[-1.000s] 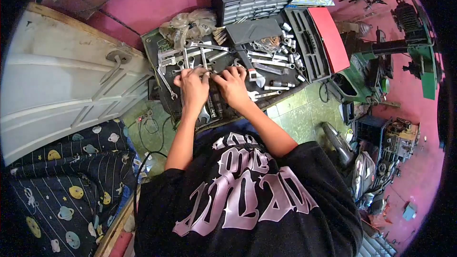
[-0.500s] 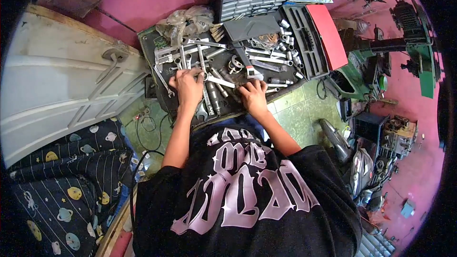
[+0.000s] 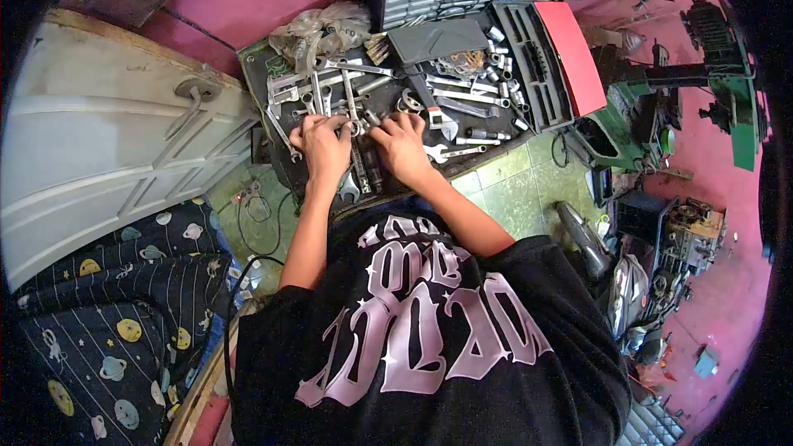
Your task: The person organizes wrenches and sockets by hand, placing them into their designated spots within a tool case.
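My left hand [image 3: 325, 149] is over the left part of the tool-covered bench, thumb and fingers closed at the ring end of a wrench [image 3: 358, 128]. Close beside it, my right hand [image 3: 401, 150] has its fingers curled down over the tools; what they grip is hidden beneath them. Sockets and extension bars [image 3: 363, 169] lie between the two wrists. To the right of my right hand lie an adjustable wrench [image 3: 442, 122] with a red mark and a combination wrench [image 3: 438, 153]. More spanners [image 3: 326, 99] are spread beyond my left hand.
A black drawer cabinet [image 3: 429, 2] stands at the back, with a crumpled plastic bag [image 3: 318, 33] to its left. Loose sockets [image 3: 504, 74] and an open case with a red lid [image 3: 570, 58] are on the right. A white door [image 3: 107, 132] stands left, a green machine [image 3: 731, 107] right.
My right hand has moved left, close to my left hand, and now covers the wrench shaft seen earlier. The adjustable wrench and combination wrench are more exposed. My left hand has barely moved.
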Demonstrator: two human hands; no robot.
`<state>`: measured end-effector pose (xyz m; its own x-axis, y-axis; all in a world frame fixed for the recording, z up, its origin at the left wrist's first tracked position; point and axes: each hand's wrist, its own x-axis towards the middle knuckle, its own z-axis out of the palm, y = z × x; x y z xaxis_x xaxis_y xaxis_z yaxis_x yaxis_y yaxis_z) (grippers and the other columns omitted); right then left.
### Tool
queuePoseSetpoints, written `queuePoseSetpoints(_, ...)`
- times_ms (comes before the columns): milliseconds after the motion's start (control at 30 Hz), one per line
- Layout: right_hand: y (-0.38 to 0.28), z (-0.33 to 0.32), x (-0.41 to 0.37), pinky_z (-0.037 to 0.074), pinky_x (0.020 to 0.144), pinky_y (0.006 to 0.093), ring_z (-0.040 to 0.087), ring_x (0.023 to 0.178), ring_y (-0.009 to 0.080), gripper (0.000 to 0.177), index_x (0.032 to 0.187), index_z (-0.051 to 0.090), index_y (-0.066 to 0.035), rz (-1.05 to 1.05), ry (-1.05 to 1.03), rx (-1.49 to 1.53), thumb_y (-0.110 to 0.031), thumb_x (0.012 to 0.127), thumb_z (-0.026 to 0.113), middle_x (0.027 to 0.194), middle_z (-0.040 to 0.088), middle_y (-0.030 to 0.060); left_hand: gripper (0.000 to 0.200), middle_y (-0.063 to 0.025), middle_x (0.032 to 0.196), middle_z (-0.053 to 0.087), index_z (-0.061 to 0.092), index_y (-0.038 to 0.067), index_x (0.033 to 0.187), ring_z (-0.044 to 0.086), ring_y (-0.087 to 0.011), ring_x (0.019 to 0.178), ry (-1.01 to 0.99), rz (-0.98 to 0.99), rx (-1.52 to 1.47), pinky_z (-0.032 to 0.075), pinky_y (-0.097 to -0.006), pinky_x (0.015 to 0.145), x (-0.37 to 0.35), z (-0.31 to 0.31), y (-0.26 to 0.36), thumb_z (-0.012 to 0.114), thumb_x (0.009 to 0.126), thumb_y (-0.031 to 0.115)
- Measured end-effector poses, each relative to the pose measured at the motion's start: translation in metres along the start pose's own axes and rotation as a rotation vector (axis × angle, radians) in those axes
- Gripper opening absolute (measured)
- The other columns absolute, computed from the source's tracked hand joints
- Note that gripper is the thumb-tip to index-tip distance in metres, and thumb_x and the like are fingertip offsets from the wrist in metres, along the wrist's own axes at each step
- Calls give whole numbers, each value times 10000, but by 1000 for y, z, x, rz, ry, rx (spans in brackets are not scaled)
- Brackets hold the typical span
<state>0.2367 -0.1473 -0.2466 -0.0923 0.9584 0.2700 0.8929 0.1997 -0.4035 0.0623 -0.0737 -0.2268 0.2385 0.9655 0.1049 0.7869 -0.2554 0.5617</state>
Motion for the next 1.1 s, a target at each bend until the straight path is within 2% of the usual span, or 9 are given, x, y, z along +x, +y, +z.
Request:
queuePoseSetpoints(267, 51, -22, -74, 374, 1046, 570, 568, 1133, 350, 281, 1131, 715, -169, 126, -61, -170, -109, 857, 703, 1032, 617, 84, 151, -94, 970, 774, 838, 110, 992, 619, -270, 1129, -40, -15, -30, 314, -470, 1036, 2, 0, 3, 799, 899, 223)
queuePoseSetpoints(367, 53, -22, -78, 368, 1056, 577, 565, 1135, 363, 302, 1127, 712, -165, 151, -92, -242, -87, 836, 696, 1030, 618, 87, 146, -92, 983, 779, 837, 108, 998, 619, -273, 1133, -34, -9, -39, 314, -469, 1037, 3, 0, 4, 788, 908, 212)
queuePoseSetpoints(533, 23, -20, -34, 366, 1043, 586, 548, 1155, 375, 309, 1105, 696, -144, 102, -62, -50, -62, 807, 676, 1057, 634, 98, 132, -86, 1007, 786, 824, 91, 964, 636, -274, 1129, -19, -8, -16, 329, -478, 1059, 2, 1, 13, 775, 911, 202)
queuePoseSetpoints(567, 14, -16, -21, 348, 1071, 564, 559, 1173, 354, 283, 1105, 720, -137, 74, -22, -48, -100, 827, 677, 1065, 662, 83, 128, -86, 1005, 787, 821, 91, 957, 639, -275, 1127, -4, 8, -14, 332, -479, 1064, 2, 0, 15, 774, 909, 200)
queuePoseSetpoints(767, -6, 1, 16, 343, 1086, 595, 559, 1203, 382, 271, 1112, 710, -140, -23, -106, -56, -101, 848, 669, 1079, 666, 93, 128, -81, 992, 788, 825, 100, 967, 635, -273, 1112, 12, 4, 7, 330, -472, 1052, -1, 0, 9, 776, 907, 202)
queuePoseSetpoints(867, 10, 2, -4, 359, 1061, 576, 558, 1163, 362, 311, 1121, 690, -134, -8, -31, 6, -67, 817, 701, 1115, 659, 85, 134, -85, 984, 786, 831, 107, 977, 630, -272, 1097, -3, -6, -5, 326, -467, 1039, -3, 1, 7, 781, 906, 209)
queuePoseSetpoints(967, 27, -9, -33, 370, 1048, 584, 556, 1153, 366, 324, 1137, 699, -144, 61, -41, -4, -81, 820, 719, 1078, 641, 82, 147, -86, 980, 777, 840, 136, 987, 620, -276, 1110, -29, 0, -8, 318, -469, 1034, -6, 7, 0, 793, 902, 246)
queuePoseSetpoints(1033, 42, -14, -53, 374, 1051, 574, 555, 1145, 356, 239, 1113, 712, -166, 76, -37, -98, -130, 877, 712, 1056, 620, 73, 156, -85, 983, 771, 845, 161, 993, 613, -280, 1131, -55, -4, -3, 312, -473, 1035, -3, 9, -1, 803, 899, 278)
queuePoseSetpoints(1100, 55, -16, -69, 351, 1088, 611, 545, 1188, 385, 369, 1193, 717, -165, 133, -86, -112, -80, 836, 681, 1094, 623, 102, 156, -82, 993, 772, 847, 169, 1000, 613, -276, 1120, -68, -11, -9, 311, -474, 1037, -3, 10, -2, 803, 900, 281)
